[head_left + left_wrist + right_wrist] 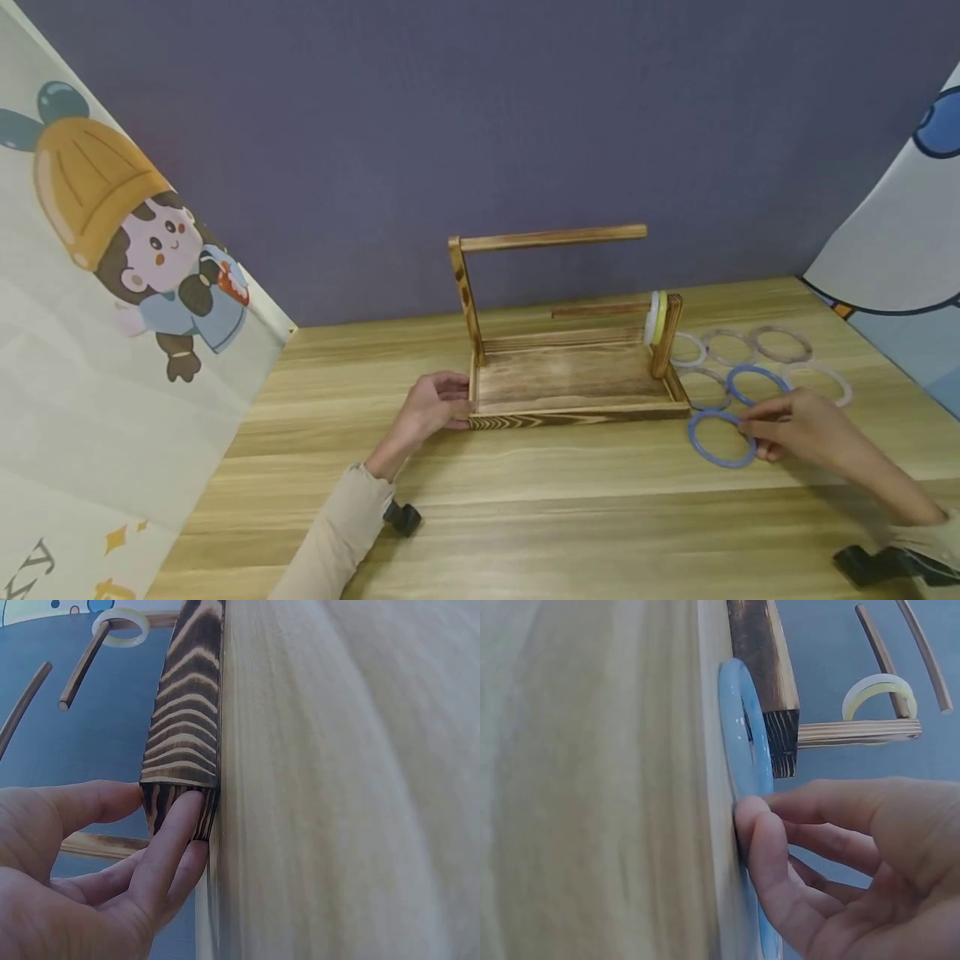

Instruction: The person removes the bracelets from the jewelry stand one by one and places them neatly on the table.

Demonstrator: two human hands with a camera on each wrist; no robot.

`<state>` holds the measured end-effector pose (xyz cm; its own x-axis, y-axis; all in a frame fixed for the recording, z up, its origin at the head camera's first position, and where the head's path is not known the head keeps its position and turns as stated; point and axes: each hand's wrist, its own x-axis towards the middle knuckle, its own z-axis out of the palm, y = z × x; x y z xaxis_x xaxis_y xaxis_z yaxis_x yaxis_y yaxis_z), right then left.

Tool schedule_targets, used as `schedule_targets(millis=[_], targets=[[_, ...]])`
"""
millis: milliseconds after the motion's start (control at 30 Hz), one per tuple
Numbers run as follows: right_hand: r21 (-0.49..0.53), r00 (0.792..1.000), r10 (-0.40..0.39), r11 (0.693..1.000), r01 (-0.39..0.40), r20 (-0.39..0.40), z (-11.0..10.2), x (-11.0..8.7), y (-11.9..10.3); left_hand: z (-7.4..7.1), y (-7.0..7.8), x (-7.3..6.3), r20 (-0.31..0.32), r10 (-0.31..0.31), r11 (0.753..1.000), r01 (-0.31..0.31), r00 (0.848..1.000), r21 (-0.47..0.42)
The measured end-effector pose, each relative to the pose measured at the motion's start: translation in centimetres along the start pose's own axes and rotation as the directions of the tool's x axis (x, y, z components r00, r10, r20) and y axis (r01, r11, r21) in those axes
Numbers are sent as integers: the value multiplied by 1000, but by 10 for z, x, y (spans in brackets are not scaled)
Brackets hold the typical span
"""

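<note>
A wooden display rack with a tray-like base (562,379) and two horizontal bars stands on the table. My left hand (435,402) grips the front left corner of its base, thumb on the edge and fingers against the striped end (180,799). Between thumb and fingertips, my right hand (806,427) pinches a blue bangle (692,435) just off the base's front right corner. The right wrist view has this bangle (733,735) tilted close along the tabletop. A white bangle (650,323) and a yellow bangle (662,317) hang on the lower bar, beside its upright.
Right of the rack lie another blue bangle (750,368), a pale pink bangle (847,387), and several whitish and brownish ones, including a brownish bangle (783,329). Behind the wood-grain table (555,517) rises a dark blue-grey partition (487,125). Cartoon-printed panels flank both sides.
</note>
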<state>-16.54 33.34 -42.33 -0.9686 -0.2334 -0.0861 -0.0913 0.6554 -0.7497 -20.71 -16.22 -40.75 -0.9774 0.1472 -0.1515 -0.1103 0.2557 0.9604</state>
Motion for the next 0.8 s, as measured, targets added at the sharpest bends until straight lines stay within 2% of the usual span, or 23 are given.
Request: schedule_targets(millis=[333, 633, 800], targets=[[-58, 997, 51, 997, -54, -54, 4, -1, -2, 1, 1, 2, 1, -2, 1000, 2, 1000, 7], [-76, 996, 43, 996, -48, -74, 4, -1, -2, 0, 2, 2, 2, 1, 1000, -1, 1000, 6], [-146, 993, 12, 989, -29, -119, 4, 0, -6, 0, 1, 2, -9, -6, 1000, 6, 1000, 7]])
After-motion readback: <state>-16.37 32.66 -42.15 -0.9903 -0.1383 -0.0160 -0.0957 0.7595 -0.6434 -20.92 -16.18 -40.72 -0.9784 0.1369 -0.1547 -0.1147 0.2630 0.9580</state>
